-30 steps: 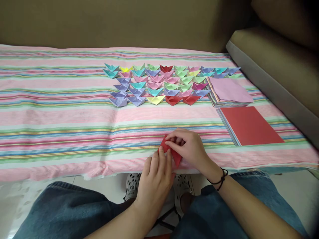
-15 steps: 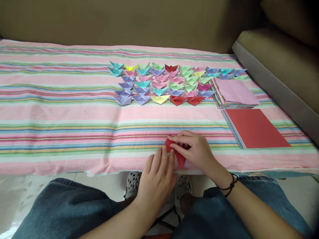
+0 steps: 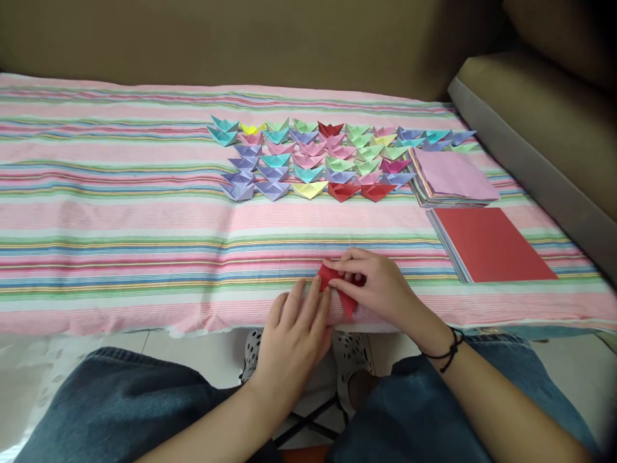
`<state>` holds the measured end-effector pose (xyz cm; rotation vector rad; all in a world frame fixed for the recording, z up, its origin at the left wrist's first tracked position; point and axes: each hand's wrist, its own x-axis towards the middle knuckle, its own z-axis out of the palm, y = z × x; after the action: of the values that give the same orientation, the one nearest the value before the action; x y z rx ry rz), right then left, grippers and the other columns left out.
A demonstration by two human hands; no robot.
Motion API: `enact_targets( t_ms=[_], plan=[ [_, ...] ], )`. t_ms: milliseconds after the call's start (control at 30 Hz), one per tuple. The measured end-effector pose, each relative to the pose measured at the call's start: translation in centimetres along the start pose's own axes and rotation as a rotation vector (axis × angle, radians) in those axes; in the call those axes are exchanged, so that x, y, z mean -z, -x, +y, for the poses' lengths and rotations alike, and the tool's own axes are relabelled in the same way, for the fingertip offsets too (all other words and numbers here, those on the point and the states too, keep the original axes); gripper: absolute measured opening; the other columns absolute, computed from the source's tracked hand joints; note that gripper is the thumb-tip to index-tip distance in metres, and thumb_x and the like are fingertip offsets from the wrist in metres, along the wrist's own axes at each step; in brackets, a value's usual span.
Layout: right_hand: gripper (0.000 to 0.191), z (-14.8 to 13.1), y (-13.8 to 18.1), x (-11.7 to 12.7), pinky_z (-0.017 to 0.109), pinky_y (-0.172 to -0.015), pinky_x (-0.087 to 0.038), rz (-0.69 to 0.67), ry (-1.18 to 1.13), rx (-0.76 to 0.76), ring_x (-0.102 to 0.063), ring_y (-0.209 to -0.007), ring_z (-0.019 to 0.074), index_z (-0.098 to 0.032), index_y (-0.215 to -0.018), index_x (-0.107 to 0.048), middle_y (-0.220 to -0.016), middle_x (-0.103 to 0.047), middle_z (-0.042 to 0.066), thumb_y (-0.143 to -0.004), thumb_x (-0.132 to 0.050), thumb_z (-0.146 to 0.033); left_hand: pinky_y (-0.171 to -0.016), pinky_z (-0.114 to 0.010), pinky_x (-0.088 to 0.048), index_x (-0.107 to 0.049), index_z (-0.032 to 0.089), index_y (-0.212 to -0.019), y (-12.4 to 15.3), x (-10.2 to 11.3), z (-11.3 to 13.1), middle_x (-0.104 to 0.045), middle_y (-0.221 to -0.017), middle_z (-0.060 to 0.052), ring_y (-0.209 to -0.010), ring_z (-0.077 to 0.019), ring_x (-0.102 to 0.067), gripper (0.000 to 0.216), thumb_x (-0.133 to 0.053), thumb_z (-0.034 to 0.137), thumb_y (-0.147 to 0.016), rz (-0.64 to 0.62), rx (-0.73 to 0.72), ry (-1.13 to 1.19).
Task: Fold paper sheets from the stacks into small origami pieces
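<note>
A small piece of folded red origami paper [image 3: 348, 305] lies near the front edge of the striped cloth, partly hidden under my fingers. My right hand [image 3: 383, 283] pinches its upper part between thumb and fingers from the right. On the left, my left hand [image 3: 295, 329] is stretched out with its fingers apart, index and middle fingertips touching the paper's left side. Beyond my hands stand several rows of folded paper boats [image 3: 308, 173] in blue, purple, pink, green, yellow and red.
To the right lies a stack of square sheets with red on top [image 3: 496, 247]. Behind it is a thicker stack topped by a pink sheet [image 3: 457, 173]. A brown backrest [image 3: 216, 42] and an armrest [image 3: 530, 122] border the striped cloth [image 3: 106, 222].
My left hand has shifted slightly left and its fingers have spread a little wider. My right hand keeps its pinch on the red paper. The view has moved slightly.
</note>
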<state>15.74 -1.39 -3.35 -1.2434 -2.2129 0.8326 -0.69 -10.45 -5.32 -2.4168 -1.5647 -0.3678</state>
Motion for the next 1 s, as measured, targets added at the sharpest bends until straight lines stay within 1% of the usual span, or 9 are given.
enact_targets(
  t_ms=[100, 233, 367, 500, 600, 700, 833, 933, 1000],
  plan=[
    [0.029, 0.2, 0.0, -0.1, 0.026, -0.056, -0.044, -0.003, 0.019, -0.003, -0.054, -0.060, 0.0096, -0.025, -0.107, -0.069, -0.082, -0.061, 0.000, -0.079, -0.065, -0.017, -0.093, -0.041, -0.036, -0.057, 0.017, -0.124, 0.2, 0.1, -0.3, -0.056, -0.131, -0.010, -0.118, -0.0291, -0.051, 0.041, -0.053, 0.032, -0.087, 0.065, 0.005, -0.024],
    [0.029, 0.3, 0.0, -0.1, 0.026, -0.056, -0.044, 0.001, 0.013, -0.001, -0.054, -0.060, 0.0098, -0.025, -0.107, -0.069, -0.082, -0.061, 0.000, -0.079, -0.065, -0.017, -0.094, -0.042, -0.036, -0.062, 0.013, -0.117, 0.6, 0.3, -0.9, -0.060, -0.126, -0.013, -0.116, -0.0303, -0.053, 0.036, -0.056, 0.030, -0.086, 0.148, -0.016, -0.043],
    [0.029, 0.3, -0.1, -0.1, 0.026, -0.056, -0.044, 0.004, 0.008, -0.001, -0.054, -0.060, 0.0105, -0.025, -0.106, -0.069, -0.080, -0.061, 0.000, -0.079, -0.067, -0.018, -0.093, -0.042, -0.037, -0.063, 0.011, -0.112, 1.0, 0.6, -1.8, -0.063, -0.120, -0.014, -0.113, -0.0309, -0.054, 0.033, -0.059, 0.027, -0.084, 0.190, -0.025, -0.047],
    [0.030, 0.0, -0.2, 0.1, 0.026, -0.056, -0.045, -0.001, 0.000, 0.000, -0.054, -0.060, 0.0106, -0.027, -0.105, -0.070, -0.080, -0.061, 0.000, -0.078, -0.067, -0.016, -0.088, -0.043, -0.038, -0.064, 0.014, -0.109, 0.9, 1.0, -3.1, -0.065, -0.116, -0.013, -0.110, -0.0321, -0.055, 0.029, -0.060, 0.025, -0.083, 0.151, -0.009, 0.044],
    [0.031, 0.0, -0.2, 0.2, 0.025, -0.056, -0.045, -0.007, -0.014, 0.007, -0.054, -0.060, 0.0101, -0.028, -0.105, -0.070, -0.081, -0.061, 0.000, -0.078, -0.066, -0.015, -0.084, -0.040, -0.040, -0.064, 0.018, -0.106, 0.4, 1.4, -4.4, -0.065, -0.112, -0.010, -0.104, -0.0278, -0.055, 0.023, -0.059, 0.026, -0.085, 0.097, 0.023, 0.239],
    [0.030, 0.0, -0.3, 0.1, 0.024, -0.055, -0.045, -0.010, -0.046, 0.017, -0.053, -0.059, 0.0096, -0.028, -0.105, -0.070, -0.080, -0.061, 0.000, -0.077, -0.066, -0.015, -0.078, -0.036, -0.040, -0.060, 0.018, -0.111, -0.4, 1.2, -5.3, -0.066, -0.106, -0.008, -0.096, -0.0229, -0.055, 0.025, -0.057, 0.027, -0.087, 0.076, 0.036, 0.382],
    [0.029, 0.2, -0.3, 0.1, 0.024, -0.055, -0.045, -0.006, -0.064, 0.028, -0.052, -0.059, 0.0099, -0.027, -0.106, -0.070, -0.077, -0.060, 0.000, -0.079, -0.063, -0.017, -0.078, -0.034, -0.041, -0.058, 0.018, -0.113, -1.6, 0.5, -5.6, -0.064, -0.109, -0.008, -0.094, -0.0204, -0.054, 0.024, -0.052, 0.022, -0.090, 0.082, -0.120, 0.419],
    [0.031, 0.3, -0.2, 0.6, 0.025, -0.055, -0.045, -0.036, -0.078, 0.055, -0.053, -0.060, 0.0105, -0.027, -0.109, -0.068, -0.079, -0.059, 0.001, -0.082, -0.058, -0.016, -0.077, -0.034, -0.042, -0.059, 0.014, -0.110, -2.5, 0.3, -5.4, -0.066, -0.105, -0.009, -0.093, -0.0208, -0.054, 0.022, -0.048, 0.015, -0.091, 0.084, -0.284, 0.316],
    [0.032, 0.5, 0.0, 1.2, 0.026, -0.057, -0.047, -0.072, -0.111, 0.093, -0.056, -0.064, 0.0114, -0.027, -0.113, -0.066, -0.087, -0.061, 0.003, -0.085, -0.055, -0.017, -0.075, -0.034, -0.043, -0.061, 0.012, -0.104, -3.0, 0.6, -5.4, -0.067, -0.098, -0.009, -0.087, -0.0203, -0.056, 0.021, -0.044, 0.012, -0.092, 0.084, -0.377, 0.215]
  ],
)
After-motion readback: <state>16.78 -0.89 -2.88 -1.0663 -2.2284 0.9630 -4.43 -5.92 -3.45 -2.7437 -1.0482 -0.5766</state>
